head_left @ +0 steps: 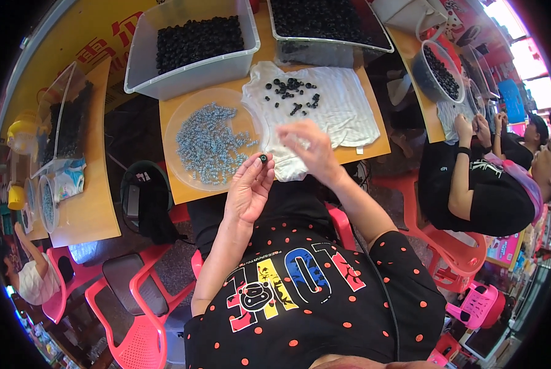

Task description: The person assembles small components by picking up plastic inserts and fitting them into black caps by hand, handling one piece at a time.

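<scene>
My left hand (251, 184) pinches a small black round cap-like part (263, 158) between thumb and fingertips, at the table's near edge. A pale green spot shows in the middle of that part. Just to its right and a little higher, my right hand (313, 150) hangs over the white cloth (353, 112). Its fingers are smeared by motion, and I cannot see whether they hold anything. Several black parts (292, 90) lie loose on the far half of the cloth. To the left, a round clear tray (176, 126) holds a spread of small light-blue pieces (207, 142).
At the table's far side stand two clear plastic bins, the left bin (141, 71) and the right bin (324, 56), filled with black parts. A side table (97, 212) stands at left. People sit at neighbouring tables; a pink chair (141, 344) is at lower left.
</scene>
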A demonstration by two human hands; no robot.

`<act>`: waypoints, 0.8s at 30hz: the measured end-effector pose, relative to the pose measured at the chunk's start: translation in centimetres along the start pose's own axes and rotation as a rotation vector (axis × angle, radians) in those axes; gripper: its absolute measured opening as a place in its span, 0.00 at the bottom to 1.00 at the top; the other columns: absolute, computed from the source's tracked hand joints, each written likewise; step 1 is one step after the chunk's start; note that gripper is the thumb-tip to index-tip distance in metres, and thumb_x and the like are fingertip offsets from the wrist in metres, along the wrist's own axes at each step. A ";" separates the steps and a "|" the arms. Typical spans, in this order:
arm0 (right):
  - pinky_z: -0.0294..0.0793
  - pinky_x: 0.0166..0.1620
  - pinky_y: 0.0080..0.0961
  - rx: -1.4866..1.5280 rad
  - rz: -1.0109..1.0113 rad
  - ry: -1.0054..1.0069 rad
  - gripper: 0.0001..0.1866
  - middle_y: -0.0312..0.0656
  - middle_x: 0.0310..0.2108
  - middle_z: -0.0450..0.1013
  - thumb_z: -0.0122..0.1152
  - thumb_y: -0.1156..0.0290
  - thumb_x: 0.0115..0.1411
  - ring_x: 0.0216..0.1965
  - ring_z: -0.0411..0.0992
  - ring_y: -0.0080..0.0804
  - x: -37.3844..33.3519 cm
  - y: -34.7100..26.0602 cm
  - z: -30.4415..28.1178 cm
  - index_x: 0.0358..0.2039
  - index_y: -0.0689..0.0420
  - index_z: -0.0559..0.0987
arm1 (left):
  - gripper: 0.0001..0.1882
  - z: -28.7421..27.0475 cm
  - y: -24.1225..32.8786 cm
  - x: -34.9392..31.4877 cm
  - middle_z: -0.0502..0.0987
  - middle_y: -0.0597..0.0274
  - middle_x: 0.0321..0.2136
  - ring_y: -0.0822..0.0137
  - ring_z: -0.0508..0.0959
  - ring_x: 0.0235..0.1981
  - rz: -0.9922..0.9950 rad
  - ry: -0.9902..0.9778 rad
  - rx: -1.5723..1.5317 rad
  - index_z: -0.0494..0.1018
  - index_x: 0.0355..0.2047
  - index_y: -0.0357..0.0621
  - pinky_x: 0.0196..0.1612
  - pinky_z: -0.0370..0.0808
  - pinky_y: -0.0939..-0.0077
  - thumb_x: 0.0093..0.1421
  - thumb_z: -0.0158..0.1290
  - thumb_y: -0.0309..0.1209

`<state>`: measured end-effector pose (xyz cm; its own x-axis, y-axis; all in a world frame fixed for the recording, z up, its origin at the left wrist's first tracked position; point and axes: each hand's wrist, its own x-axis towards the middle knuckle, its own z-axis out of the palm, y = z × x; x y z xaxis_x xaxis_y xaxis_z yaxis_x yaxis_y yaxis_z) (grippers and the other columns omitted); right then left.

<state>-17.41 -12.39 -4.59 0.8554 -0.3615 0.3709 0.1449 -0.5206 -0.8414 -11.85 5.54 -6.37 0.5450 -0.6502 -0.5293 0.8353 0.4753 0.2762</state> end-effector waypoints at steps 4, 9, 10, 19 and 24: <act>0.68 0.45 0.32 -0.472 -0.095 0.043 0.09 0.40 0.33 0.76 0.62 0.70 0.54 0.40 0.70 0.36 3.1 6.2 -0.6 0.38 0.53 0.82 | 0.09 0.1 0.0 0.0 0.78 0.52 0.40 0.65 0.79 0.39 -0.030 -0.083 0.003 0.73 0.42 0.38 0.43 0.80 0.75 0.60 0.54 0.23; 0.66 0.44 0.35 -0.727 -0.166 -0.019 0.07 0.38 0.32 0.74 0.60 0.70 0.53 0.39 0.69 0.38 5.6 7.8 1.0 0.34 0.53 0.82 | 0.09 -0.2 0.2 -0.2 0.78 0.52 0.40 0.65 0.79 0.38 -0.063 -0.109 0.027 0.74 0.42 0.38 0.42 0.80 0.75 0.60 0.54 0.23; 0.66 0.44 0.35 -0.798 -0.140 -0.088 0.07 0.37 0.32 0.73 0.61 0.71 0.52 0.39 0.68 0.37 5.8 7.8 1.2 0.33 0.54 0.81 | 0.10 -0.4 0.3 -0.2 0.77 0.52 0.40 0.65 0.79 0.39 -0.054 -0.102 0.037 0.73 0.42 0.38 0.42 0.80 0.75 0.60 0.54 0.23; 0.70 0.38 0.28 -0.335 -0.137 -0.056 0.07 0.36 0.29 0.75 0.65 0.72 0.50 0.33 0.71 0.32 5.0 7.3 0.8 0.31 0.56 0.81 | 0.10 0.0 0.9 0.1 0.78 0.53 0.39 0.66 0.79 0.38 -0.019 -0.115 0.089 0.73 0.43 0.39 0.42 0.80 0.76 0.60 0.54 0.23; 0.71 0.32 0.23 -0.116 0.091 -0.091 0.08 0.38 0.28 0.77 0.68 0.71 0.49 0.27 0.71 0.27 3.4 0.6 -0.5 0.30 0.57 0.82 | 0.09 0.8 1.6 0.8 0.79 0.55 0.38 0.68 0.80 0.37 0.022 -0.119 0.117 0.74 0.41 0.39 0.41 0.79 0.77 0.59 0.55 0.24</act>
<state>-14.72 -14.30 -3.60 0.9045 -0.3426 0.2542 0.0111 -0.5768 -0.8168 -10.00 5.36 -5.71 0.5618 -0.7095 -0.4253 0.8222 0.4225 0.3814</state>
